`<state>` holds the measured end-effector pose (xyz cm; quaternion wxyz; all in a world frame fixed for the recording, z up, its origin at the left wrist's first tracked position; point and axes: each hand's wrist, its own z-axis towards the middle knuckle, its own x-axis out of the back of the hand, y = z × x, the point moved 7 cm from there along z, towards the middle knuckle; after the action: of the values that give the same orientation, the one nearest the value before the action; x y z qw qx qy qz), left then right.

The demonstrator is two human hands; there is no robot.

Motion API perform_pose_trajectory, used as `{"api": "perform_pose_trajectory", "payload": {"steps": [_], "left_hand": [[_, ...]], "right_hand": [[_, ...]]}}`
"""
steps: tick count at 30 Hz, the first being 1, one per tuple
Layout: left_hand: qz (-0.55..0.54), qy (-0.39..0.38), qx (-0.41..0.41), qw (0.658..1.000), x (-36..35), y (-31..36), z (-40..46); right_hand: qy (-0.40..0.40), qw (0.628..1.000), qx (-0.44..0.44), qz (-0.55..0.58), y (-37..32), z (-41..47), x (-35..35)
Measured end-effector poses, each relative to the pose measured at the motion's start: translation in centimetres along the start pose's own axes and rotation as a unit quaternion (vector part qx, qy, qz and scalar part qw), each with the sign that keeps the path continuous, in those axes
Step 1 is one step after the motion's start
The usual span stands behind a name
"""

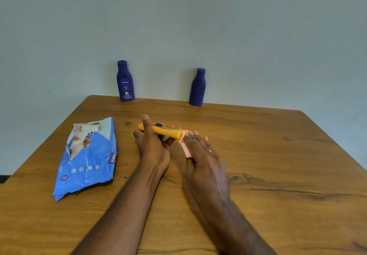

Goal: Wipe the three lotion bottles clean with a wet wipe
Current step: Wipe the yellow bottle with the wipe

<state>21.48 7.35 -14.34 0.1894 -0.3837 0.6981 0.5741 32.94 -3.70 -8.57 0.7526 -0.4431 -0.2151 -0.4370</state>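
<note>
The right hand [200,151] lies flat over a pink wipe [185,147], fingers nearly straight, pressing it against the cap end of the orange tube [164,130]. With nothing curled round the wipe, it could slip out or bunch up mid-stroke. Left of the wipe, the left hand [153,141] grips the tube, fingers wrapped beneath and thumb raised; a wet surface might let it twist loose. The wipes pack [87,159] lies further left of the tube. Beyond the tube, two blue bottles [125,82] [197,88] stand upright at the table's [268,155] far edge and could topple backward if nudged.
</note>
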Motion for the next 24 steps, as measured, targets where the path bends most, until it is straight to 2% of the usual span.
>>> {"api": "perform_pose_trajectory", "payload": {"steps": [3, 6, 8, 10, 14, 15, 16, 17, 18, 19, 20, 21, 22, 24], "left_hand": [[0.01, 0.009, -0.003, 1.0, 0.2, 0.2, 0.0], [0.009, 0.013, 0.002, 1.0, 0.3, 0.2, -0.1], [-0.003, 0.013, 0.013, 1.0, 0.2, 0.0, -0.1], [-0.019, 0.005, 0.021, 1.0, 0.1, -0.2, -0.2], [-0.029, -0.018, 0.063, 0.997, -0.2, -0.9, -0.6], [-0.031, -0.024, 0.069, 0.997, -0.3, -1.0, -0.6], [-0.032, -0.03, 0.072, 0.996, -0.4, -1.1, -0.6], [-0.032, -0.034, 0.072, 0.996, -0.4, -1.1, -0.7], [-0.032, -0.036, 0.071, 0.996, -0.5, -1.2, -0.7], [-0.033, -0.037, 0.071, 0.996, -0.5, -1.2, -0.6], [-0.033, -0.038, 0.071, 0.996, -0.4, -1.2, -0.6], [-0.032, -0.038, 0.07, 0.996, -0.4, -1.2, -0.6], [-0.031, -0.037, 0.07, 0.996, -0.3, -1.2, -0.6], [-0.034, -0.031, 0.069, 0.997, -0.3, -1.1, -0.7]], "right_hand": [[0.028, 0.998, 0.058, -0.008, -1.0, -0.4, -0.4], [0.015, 0.999, 0.043, -0.023, -0.5, 0.1, -0.3], [-0.014, 1.0, 0.0, -0.027, 0.5, 0.5, -0.1], [-0.022, 0.996, -0.081, 0.013, 2.4, 0.8, 0.6], [0.073, 0.962, -0.217, 0.148, 6.2, 0.6, 2.7], [0.086, 0.942, -0.255, 0.201, 7.1, 0.4, 2.7], [0.09, 0.898, -0.314, 0.295, 7.9, 0.2, 2.3], [0.079, 0.829, -0.373, 0.409, 8.1, -0.1, 1.7], [0.064, 0.744, -0.415, 0.52, 7.9, -0.4, 0.9], [0.054, 0.668, -0.437, 0.6, 7.5, -0.5, 0.5], [0.049, 0.613, -0.445, 0.651, 7.1, -0.4, 0.3], [0.047, 0.579, -0.44, 0.684, 6.7, -0.4, 0.3], [0.045, 0.564, -0.432, 0.702, 6.6, -0.3, 0.3], [0.044, 0.561, -0.421, 0.711, 6.6, -0.2, 0.0]]}}
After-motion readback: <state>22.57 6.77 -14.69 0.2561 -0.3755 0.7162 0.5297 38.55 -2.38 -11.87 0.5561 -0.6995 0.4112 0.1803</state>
